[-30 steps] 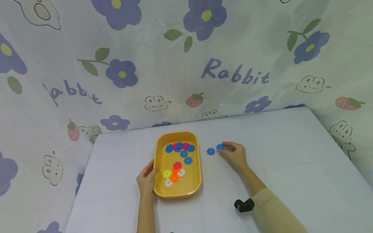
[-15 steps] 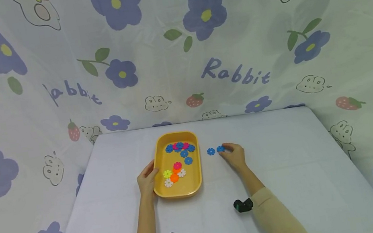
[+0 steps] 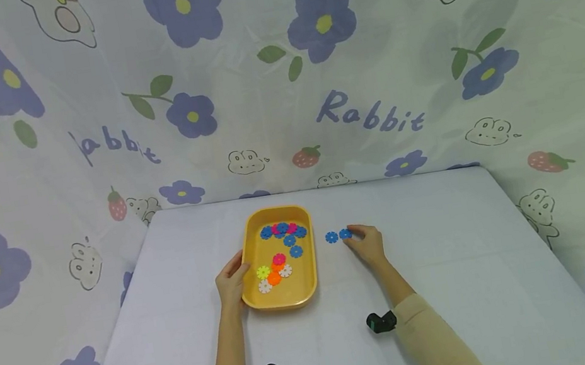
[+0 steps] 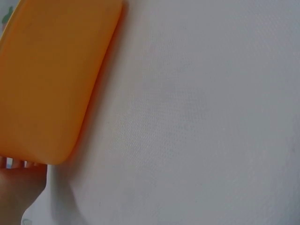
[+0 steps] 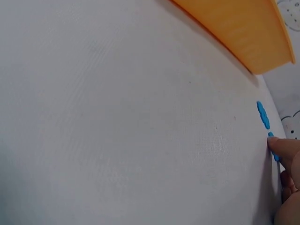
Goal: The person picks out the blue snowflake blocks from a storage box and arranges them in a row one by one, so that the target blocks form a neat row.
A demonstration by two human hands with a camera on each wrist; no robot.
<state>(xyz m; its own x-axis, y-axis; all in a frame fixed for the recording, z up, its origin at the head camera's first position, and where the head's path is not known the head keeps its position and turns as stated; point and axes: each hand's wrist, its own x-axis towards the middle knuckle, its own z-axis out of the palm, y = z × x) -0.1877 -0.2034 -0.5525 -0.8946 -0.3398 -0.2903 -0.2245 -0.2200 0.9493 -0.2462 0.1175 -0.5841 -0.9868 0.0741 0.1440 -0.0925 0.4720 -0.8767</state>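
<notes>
My left hand (image 3: 230, 283) grips the left side of a yellow tray (image 3: 301, 280), its thumb over the rim. In the left wrist view the tray's outer wall (image 4: 51, 84) hides most of the fingers. To the right of the tray, my right hand (image 3: 369, 245) pinches a blue snowflake disc (image 3: 345, 234) at the tabletop, between thumb and fingers. A second blue snowflake disc (image 3: 332, 237) lies flat just left of it, very close. The right wrist view shows a narrow gap between the held disc (image 5: 275, 154) and the other disc (image 5: 263, 115).
Inside the tray, several blue and pink snowflake discs (image 3: 282, 228) sit toward the far end. Orange, white, yellow and pink discs (image 3: 274, 278) cluster nearer the front. A white cloth covers the table (image 3: 454, 259); a patterned curtain (image 3: 254, 86) hangs behind it.
My right hand has lowered slightly and shifted a little left, bringing its blue snowflake disc down close beside the other one. My left hand and the tray have stayed put.
</notes>
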